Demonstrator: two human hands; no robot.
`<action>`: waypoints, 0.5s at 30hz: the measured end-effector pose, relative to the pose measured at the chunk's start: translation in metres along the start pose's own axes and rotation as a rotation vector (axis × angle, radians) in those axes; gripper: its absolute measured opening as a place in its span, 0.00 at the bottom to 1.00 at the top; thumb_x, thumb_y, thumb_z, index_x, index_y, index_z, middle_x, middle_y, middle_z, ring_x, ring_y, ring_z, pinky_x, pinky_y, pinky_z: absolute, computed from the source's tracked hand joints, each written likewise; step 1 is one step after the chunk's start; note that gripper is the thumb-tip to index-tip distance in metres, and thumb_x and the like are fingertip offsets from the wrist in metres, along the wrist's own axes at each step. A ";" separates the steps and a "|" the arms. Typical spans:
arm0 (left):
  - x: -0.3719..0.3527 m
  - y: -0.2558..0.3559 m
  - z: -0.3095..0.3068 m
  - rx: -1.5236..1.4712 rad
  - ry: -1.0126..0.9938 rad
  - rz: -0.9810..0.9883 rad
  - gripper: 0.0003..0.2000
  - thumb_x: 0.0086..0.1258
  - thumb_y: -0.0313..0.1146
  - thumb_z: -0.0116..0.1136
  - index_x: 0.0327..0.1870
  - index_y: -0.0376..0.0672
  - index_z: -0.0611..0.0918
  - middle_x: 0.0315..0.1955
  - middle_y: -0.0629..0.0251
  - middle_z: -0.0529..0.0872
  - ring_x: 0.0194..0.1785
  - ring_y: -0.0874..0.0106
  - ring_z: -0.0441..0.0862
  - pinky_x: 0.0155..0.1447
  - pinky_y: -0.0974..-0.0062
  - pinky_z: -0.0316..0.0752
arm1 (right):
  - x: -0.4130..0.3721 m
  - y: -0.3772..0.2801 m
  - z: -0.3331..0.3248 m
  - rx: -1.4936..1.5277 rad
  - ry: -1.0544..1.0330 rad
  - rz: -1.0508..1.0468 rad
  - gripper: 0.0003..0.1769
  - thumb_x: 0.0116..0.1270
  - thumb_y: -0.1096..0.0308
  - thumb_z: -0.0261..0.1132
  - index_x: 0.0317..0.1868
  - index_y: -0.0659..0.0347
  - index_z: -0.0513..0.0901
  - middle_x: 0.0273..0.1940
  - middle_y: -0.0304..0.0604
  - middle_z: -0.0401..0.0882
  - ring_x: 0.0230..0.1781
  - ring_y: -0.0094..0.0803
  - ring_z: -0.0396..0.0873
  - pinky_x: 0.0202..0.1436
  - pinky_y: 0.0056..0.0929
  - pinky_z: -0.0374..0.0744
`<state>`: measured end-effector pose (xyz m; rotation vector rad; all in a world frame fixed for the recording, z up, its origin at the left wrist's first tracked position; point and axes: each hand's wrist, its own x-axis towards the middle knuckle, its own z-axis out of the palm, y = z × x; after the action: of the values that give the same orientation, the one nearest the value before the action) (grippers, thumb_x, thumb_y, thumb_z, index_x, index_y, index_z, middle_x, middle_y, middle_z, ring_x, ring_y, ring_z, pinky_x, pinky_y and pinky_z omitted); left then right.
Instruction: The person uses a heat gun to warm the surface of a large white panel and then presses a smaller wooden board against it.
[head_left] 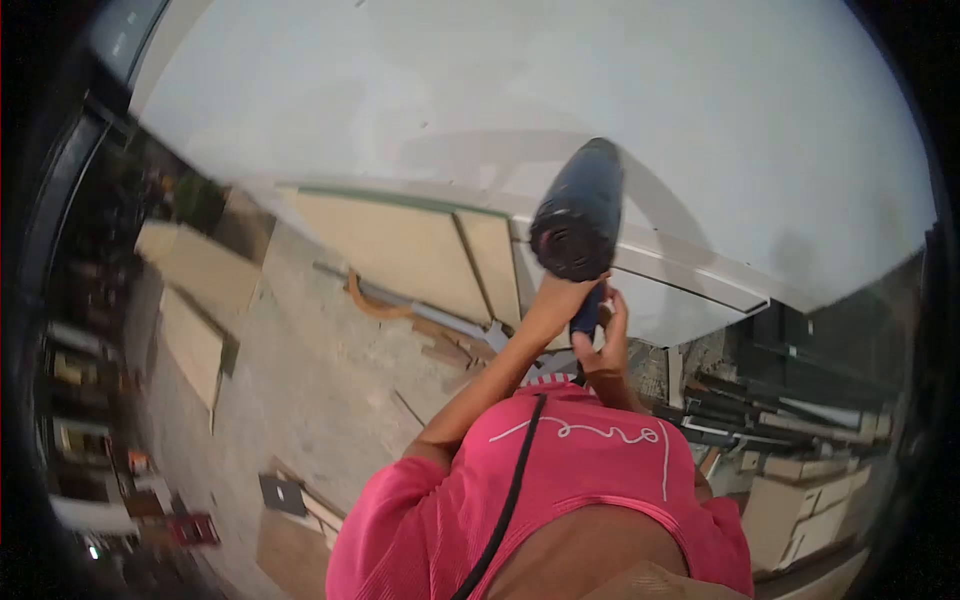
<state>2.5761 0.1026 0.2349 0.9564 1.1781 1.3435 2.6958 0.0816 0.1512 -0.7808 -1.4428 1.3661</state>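
A dark, barrel-shaped power tool is raised in front of me toward a large white surface. My left hand grips it just under the round body, with my bare forearm reaching up from a pink sleeve. My right hand is closed around the tool's blue handle lower down. A black cord hangs from the tool across my pink shirt.
Tan boards lean by the white surface. More boards lie at the left on a grey concrete floor. White panels and dark metal bars sit at the right, with pale blocks below them.
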 end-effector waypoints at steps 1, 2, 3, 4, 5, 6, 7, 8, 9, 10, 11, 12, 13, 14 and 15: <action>-0.001 0.000 0.003 0.030 0.044 -0.011 0.13 0.64 0.39 0.60 0.36 0.37 0.79 0.28 0.67 0.80 0.30 0.77 0.77 0.38 0.77 0.72 | 0.000 0.003 -0.002 0.009 0.009 0.057 0.49 0.54 0.61 0.67 0.69 0.66 0.46 0.60 0.52 0.62 0.58 0.41 0.67 0.63 0.38 0.64; -0.001 -0.002 0.005 0.006 0.060 -0.034 0.12 0.63 0.37 0.61 0.37 0.37 0.79 0.28 0.67 0.81 0.30 0.77 0.77 0.38 0.76 0.73 | -0.001 0.001 -0.003 -0.010 0.013 -0.004 0.47 0.55 0.64 0.65 0.69 0.65 0.46 0.60 0.52 0.62 0.59 0.40 0.66 0.63 0.37 0.64; -0.001 -0.004 0.006 -0.022 0.076 -0.057 0.11 0.62 0.35 0.62 0.37 0.37 0.79 0.29 0.66 0.81 0.31 0.76 0.78 0.38 0.76 0.73 | -0.004 -0.001 -0.002 -0.039 0.037 -0.019 0.47 0.55 0.66 0.64 0.69 0.65 0.46 0.61 0.52 0.62 0.60 0.40 0.65 0.62 0.36 0.64; -0.006 0.001 0.009 -0.012 0.078 -0.028 0.10 0.60 0.34 0.62 0.37 0.38 0.79 0.29 0.65 0.81 0.31 0.76 0.78 0.37 0.75 0.74 | -0.007 -0.008 -0.004 0.005 0.009 0.027 0.47 0.56 0.65 0.64 0.69 0.64 0.45 0.61 0.52 0.61 0.60 0.39 0.65 0.62 0.35 0.63; -0.009 0.003 0.011 -0.001 0.075 -0.002 0.09 0.58 0.32 0.62 0.37 0.38 0.79 0.29 0.65 0.82 0.30 0.75 0.78 0.37 0.75 0.74 | -0.011 -0.013 -0.006 0.045 -0.011 0.076 0.47 0.56 0.64 0.65 0.69 0.64 0.45 0.62 0.52 0.60 0.60 0.39 0.64 0.62 0.35 0.63; -0.011 -0.002 0.012 -0.018 0.076 0.040 0.09 0.56 0.30 0.60 0.37 0.38 0.79 0.31 0.64 0.81 0.32 0.75 0.78 0.38 0.74 0.74 | -0.017 -0.009 -0.008 0.039 -0.058 0.103 0.47 0.56 0.64 0.65 0.69 0.64 0.45 0.62 0.52 0.60 0.60 0.39 0.64 0.62 0.35 0.63; -0.014 -0.008 0.015 -0.037 0.123 0.031 0.09 0.56 0.30 0.60 0.37 0.38 0.79 0.31 0.64 0.81 0.32 0.75 0.78 0.38 0.74 0.74 | -0.021 -0.005 -0.013 0.033 -0.052 0.062 0.47 0.57 0.63 0.65 0.70 0.64 0.45 0.62 0.51 0.60 0.60 0.39 0.64 0.62 0.34 0.62; -0.018 -0.008 0.017 0.064 0.158 0.146 0.10 0.56 0.30 0.60 0.37 0.38 0.79 0.31 0.64 0.81 0.33 0.74 0.78 0.38 0.74 0.74 | -0.025 -0.002 -0.016 0.029 -0.045 0.020 0.47 0.58 0.62 0.65 0.70 0.63 0.45 0.62 0.51 0.59 0.60 0.38 0.64 0.62 0.33 0.62; -0.024 -0.011 0.019 0.167 0.193 0.252 0.10 0.57 0.30 0.60 0.37 0.37 0.78 0.31 0.64 0.81 0.35 0.73 0.78 0.39 0.73 0.74 | -0.032 -0.001 -0.019 0.025 -0.086 0.050 0.47 0.58 0.62 0.65 0.70 0.63 0.45 0.62 0.51 0.59 0.60 0.38 0.64 0.62 0.33 0.62; -0.031 -0.017 0.024 0.057 0.241 0.251 0.10 0.57 0.31 0.59 0.38 0.37 0.78 0.32 0.63 0.81 0.37 0.72 0.77 0.42 0.72 0.74 | -0.039 0.000 -0.022 0.013 -0.092 0.079 0.48 0.58 0.59 0.66 0.70 0.64 0.45 0.62 0.51 0.59 0.60 0.38 0.64 0.62 0.33 0.62; -0.038 -0.020 0.025 0.046 0.280 0.239 0.10 0.57 0.31 0.59 0.38 0.37 0.78 0.32 0.63 0.81 0.37 0.72 0.77 0.42 0.72 0.74 | -0.043 0.000 -0.025 0.003 -0.093 0.100 0.49 0.58 0.56 0.66 0.70 0.64 0.44 0.63 0.51 0.58 0.60 0.38 0.63 0.62 0.33 0.62; -0.044 -0.020 0.026 0.048 0.315 0.215 0.11 0.57 0.31 0.59 0.39 0.37 0.78 0.33 0.63 0.82 0.37 0.72 0.77 0.43 0.72 0.74 | -0.048 0.000 -0.025 0.030 -0.122 0.123 0.51 0.57 0.52 0.67 0.70 0.64 0.44 0.63 0.50 0.58 0.61 0.38 0.62 0.62 0.33 0.62; -0.050 -0.021 0.026 0.049 0.346 0.190 0.11 0.57 0.32 0.59 0.39 0.37 0.78 0.33 0.62 0.82 0.37 0.71 0.77 0.44 0.71 0.74 | -0.052 0.001 -0.025 0.028 -0.149 0.141 0.51 0.57 0.52 0.67 0.70 0.64 0.44 0.63 0.50 0.58 0.61 0.38 0.62 0.62 0.33 0.62; -0.056 -0.026 0.026 0.044 0.372 0.184 0.11 0.57 0.32 0.59 0.39 0.37 0.78 0.33 0.62 0.82 0.37 0.71 0.77 0.44 0.71 0.74 | -0.058 0.004 -0.027 0.054 -0.180 0.179 0.52 0.57 0.52 0.67 0.70 0.65 0.44 0.63 0.50 0.57 0.61 0.38 0.62 0.62 0.33 0.62; -0.062 -0.033 0.024 0.097 0.405 0.148 0.12 0.57 0.31 0.59 0.40 0.36 0.78 0.34 0.62 0.82 0.38 0.72 0.77 0.44 0.72 0.74 | -0.065 0.007 -0.028 0.081 -0.208 0.218 0.52 0.56 0.51 0.67 0.70 0.65 0.43 0.63 0.50 0.57 0.62 0.38 0.61 0.62 0.33 0.61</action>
<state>2.6132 0.0430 0.2113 0.8758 1.5112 1.6643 2.7423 0.0334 0.1281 -0.7790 -1.4836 1.7031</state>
